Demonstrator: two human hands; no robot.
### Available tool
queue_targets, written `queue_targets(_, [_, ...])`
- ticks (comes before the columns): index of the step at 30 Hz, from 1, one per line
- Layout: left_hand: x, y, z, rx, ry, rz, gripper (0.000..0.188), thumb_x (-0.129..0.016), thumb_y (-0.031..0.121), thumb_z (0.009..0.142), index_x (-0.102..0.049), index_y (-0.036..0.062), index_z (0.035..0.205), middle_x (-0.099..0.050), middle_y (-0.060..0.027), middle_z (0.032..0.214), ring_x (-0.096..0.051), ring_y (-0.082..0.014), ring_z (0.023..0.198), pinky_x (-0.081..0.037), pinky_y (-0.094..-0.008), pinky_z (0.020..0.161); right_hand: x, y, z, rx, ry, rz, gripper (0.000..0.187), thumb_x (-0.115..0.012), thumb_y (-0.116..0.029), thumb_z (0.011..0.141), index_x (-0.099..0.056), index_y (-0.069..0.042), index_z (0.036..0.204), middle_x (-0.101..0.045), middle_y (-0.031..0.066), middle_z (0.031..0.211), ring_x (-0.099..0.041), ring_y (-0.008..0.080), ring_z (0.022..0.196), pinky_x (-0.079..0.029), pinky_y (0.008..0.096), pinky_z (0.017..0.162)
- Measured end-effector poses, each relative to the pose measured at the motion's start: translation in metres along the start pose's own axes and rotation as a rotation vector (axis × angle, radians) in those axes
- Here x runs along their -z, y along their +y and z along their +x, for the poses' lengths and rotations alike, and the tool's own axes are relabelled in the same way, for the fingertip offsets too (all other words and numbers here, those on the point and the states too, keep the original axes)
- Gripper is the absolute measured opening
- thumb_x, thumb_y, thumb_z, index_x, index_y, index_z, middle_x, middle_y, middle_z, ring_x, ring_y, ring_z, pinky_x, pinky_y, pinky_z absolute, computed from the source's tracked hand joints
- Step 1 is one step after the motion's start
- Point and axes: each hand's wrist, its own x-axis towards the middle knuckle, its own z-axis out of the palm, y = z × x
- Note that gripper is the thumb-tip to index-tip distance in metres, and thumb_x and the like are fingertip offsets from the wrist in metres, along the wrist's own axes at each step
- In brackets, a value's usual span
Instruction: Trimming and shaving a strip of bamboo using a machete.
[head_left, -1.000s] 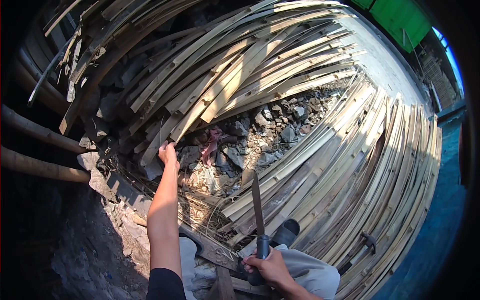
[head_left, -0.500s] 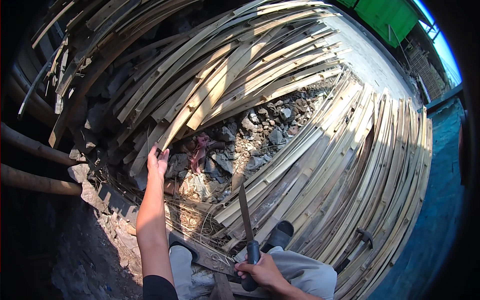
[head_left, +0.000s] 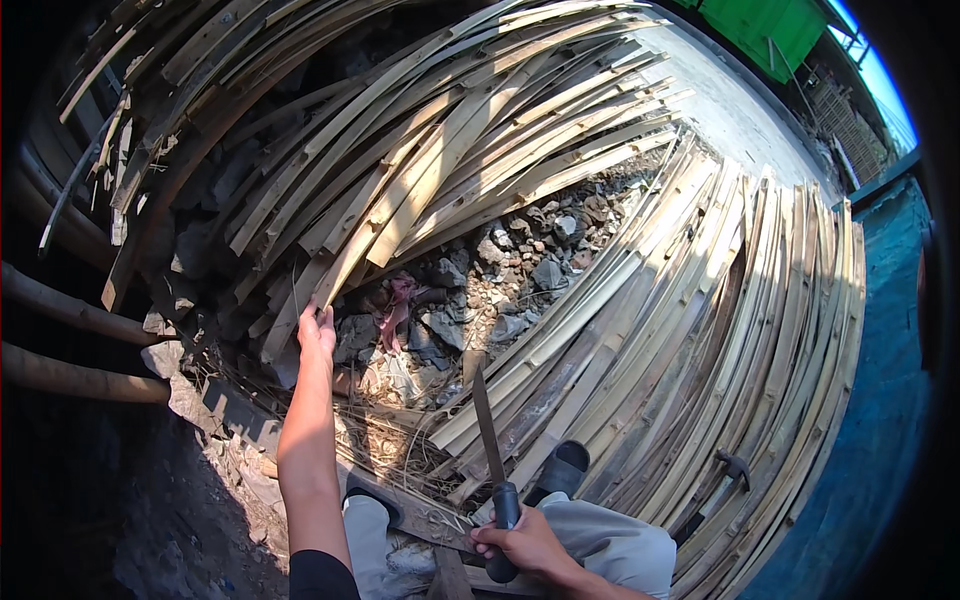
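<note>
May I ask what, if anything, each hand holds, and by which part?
Right hand: knife, by its handle. Left hand: bamboo strip, by its near end.

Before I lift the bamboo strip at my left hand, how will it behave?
The bamboo strip looks long and thin, so it may bend. The left hand is at one end, so the far end might lag. Neighbouring strips lie close, so it could snag.

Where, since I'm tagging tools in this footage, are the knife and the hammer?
Knife (head_left: 492, 447): head view, on the lower part of its blade.
Hammer (head_left: 716, 495): head view, on its shaft, just below the head.
</note>
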Motion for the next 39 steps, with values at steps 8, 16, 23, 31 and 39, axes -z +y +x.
queue_targets(8, [0.011, -0.077, -0.024, 0.394, -0.084, 0.148, 0.057, -0.041, 0.016, 0.096, -0.018, 0.0026, 0.146, -0.024, -0.0175, 0.151, -0.028, -0.0359, 0.137, -0.036, -0.0495, 0.108, 0.020, 0.006, 0.006, -0.006, 0.114, 0.020, 0.028, -0.069, 0.003, 0.078, -0.045, 0.003, 0.093, -0.066, 0.0163, 0.079, -0.066, 0.0177, 0.065, -0.054, 0.0266, 0.058])
queue_targets(16, [0.039, -0.059, 0.064, 0.119, 0.133, -0.169, 0.030, -0.043, 0.019, 0.098, -0.042, 0.0014, 0.123, -0.047, -0.0153, 0.131, -0.046, -0.0294, 0.119, -0.039, -0.0482, 0.106, 0.015, 0.000, 0.007, -0.062, 0.148, -0.010, 0.026, -0.066, 0.005, 0.079, -0.045, 0.001, 0.094, -0.068, 0.0182, 0.085, -0.067, 0.0184, 0.072, -0.054, 0.0279, 0.062])
queue_targets(23, [0.059, -0.057, 0.134, 0.080, -0.079, -0.161, 0.026, -0.048, 0.008, 0.090, -0.057, 0.0043, 0.113, -0.063, -0.0124, 0.110, -0.061, -0.0253, 0.100, -0.051, -0.0373, 0.081, -0.014, -0.020, 0.007, -0.014, 0.254, -0.096, 0.011, -0.065, -0.006, 0.077, -0.063, 0.003, 0.082, -0.064, 0.0076, 0.065, -0.058, 0.0116, 0.054, -0.045, 0.0243, 0.050])
queue_targets(31, [0.040, -0.088, 0.160, 0.139, -0.087, -0.217, 0.032, -0.049, 0.019, 0.092, -0.058, 0.0019, 0.117, -0.060, -0.0170, 0.117, -0.058, -0.0331, 0.108, -0.047, -0.0484, 0.095, -0.011, -0.019, 0.009, 0.006, 0.274, -0.089, 0.009, -0.065, -0.003, 0.077, -0.062, 0.002, 0.084, -0.063, 0.0071, 0.066, -0.058, 0.0118, 0.053, -0.046, 0.0240, 0.049])
queue_targets(39, [0.063, -0.059, 0.185, 0.025, -0.276, -0.444, 0.040, -0.047, 0.026, 0.091, -0.056, 0.0024, 0.121, -0.058, -0.0179, 0.124, -0.054, -0.0340, 0.116, -0.043, -0.0496, 0.100, -0.011, -0.026, 0.009, 0.036, 0.208, -0.072, 0.011, -0.064, -0.002, 0.078, -0.059, 0.003, 0.086, -0.064, 0.0076, 0.068, -0.059, 0.0115, 0.056, -0.047, 0.0247, 0.050])
